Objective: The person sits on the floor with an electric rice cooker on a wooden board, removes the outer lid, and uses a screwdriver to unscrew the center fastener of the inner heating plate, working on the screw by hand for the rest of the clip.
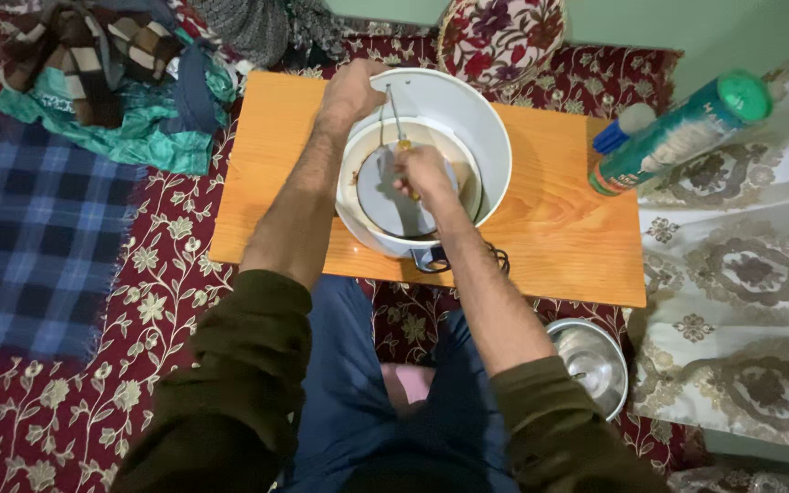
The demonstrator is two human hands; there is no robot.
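The round white electric cooker body (pixel 468 119), hollow and probably light enough to slide, lies tipped on the low orange wooden table (pixel 559 237). The left hand (pixel 351 91) clamps its rim, the sensible hold. The right hand (pixel 424 172) is closed around a thin yellow-handled screwdriver (pixel 396 117) over the inner metal plate (pixel 394 203).

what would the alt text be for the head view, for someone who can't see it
Seen from above, a seated person's right hand holds a screwdriver inside a white cooker pot on a low wooden table, while the left hand grips the pot's rim. A green spray can lies to the right.
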